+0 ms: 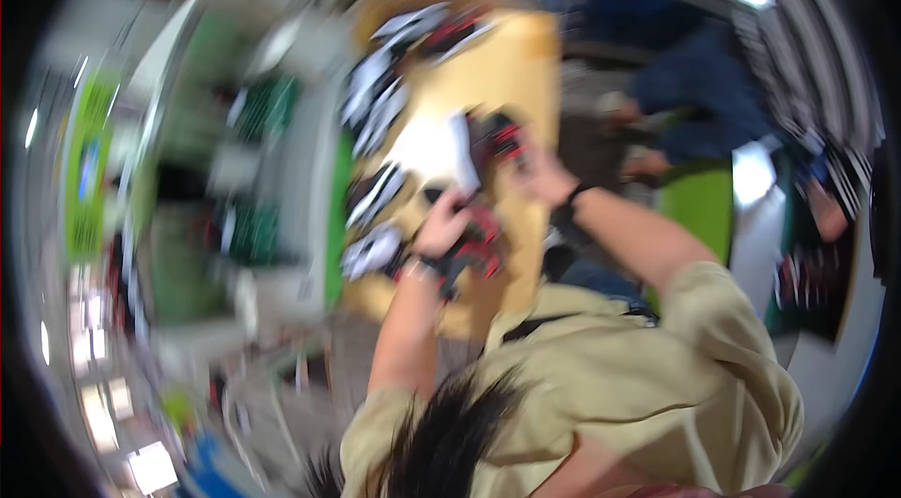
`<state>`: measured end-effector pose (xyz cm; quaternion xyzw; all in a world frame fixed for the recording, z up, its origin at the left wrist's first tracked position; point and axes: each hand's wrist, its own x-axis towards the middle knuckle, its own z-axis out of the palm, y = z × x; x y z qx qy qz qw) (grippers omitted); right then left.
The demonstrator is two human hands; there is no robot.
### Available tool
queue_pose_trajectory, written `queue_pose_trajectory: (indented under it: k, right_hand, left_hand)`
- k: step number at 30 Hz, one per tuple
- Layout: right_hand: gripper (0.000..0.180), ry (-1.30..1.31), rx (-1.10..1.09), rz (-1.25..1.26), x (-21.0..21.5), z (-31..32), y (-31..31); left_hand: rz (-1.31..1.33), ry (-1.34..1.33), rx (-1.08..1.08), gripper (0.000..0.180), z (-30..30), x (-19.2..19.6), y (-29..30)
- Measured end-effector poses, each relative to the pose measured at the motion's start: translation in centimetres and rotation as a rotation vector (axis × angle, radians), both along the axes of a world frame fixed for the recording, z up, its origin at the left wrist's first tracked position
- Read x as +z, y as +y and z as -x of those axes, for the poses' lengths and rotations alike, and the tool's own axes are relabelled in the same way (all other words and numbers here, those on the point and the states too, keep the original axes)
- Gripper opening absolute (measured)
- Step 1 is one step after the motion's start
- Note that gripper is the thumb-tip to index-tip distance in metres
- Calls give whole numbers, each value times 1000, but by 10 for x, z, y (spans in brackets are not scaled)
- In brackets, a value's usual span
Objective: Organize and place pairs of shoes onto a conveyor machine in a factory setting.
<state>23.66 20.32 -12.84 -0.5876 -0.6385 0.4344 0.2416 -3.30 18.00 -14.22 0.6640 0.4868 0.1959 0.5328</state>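
Motion blurs the whole picture. Over the table's middle, a dark shoe with red parts and a pale sole (474, 146) is upright between my hands. My right hand (542, 171) is closed on its right side, by the black and red part. My left hand (443, 224) has its fingers bent at the shoe's lower end and seems to grip it; the exact contact is smeared. Just right of my left hand lies another black and red shoe (483, 245), partly covered by that hand and wrist.
Several white and dark shoes (374, 108) line the left side of the wooden table (521, 47). Beyond its left edge stands a pale machine with a green border (338, 226) and green crates (263, 108). To the right, a person in dark blue (704, 85) works beside a green surface (699, 207).
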Motion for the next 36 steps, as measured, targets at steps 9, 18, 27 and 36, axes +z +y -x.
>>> queue_pose_trajectory:
  k: [9, 18, 27, 36]
  right_hand:
    - [105, -40, -32, -78, -17, -3, -27]
    - [94, 295, -92, 97, 10, -34, -6]
    - [76, 548, 253, -3, 97, 60, 101]
    - [55, 508, 374, -771, 190, 299, 212]
  left_hand:
    - [-82, -250, 942, 36, -49, 44, 24]
    - [176, -22, 600, 105, -40, 59, 43]
    - [-78, -444, 1181, 71, 100, 191, -27]
    - [-775, 465, 1539, 85, 253, 233, 35]
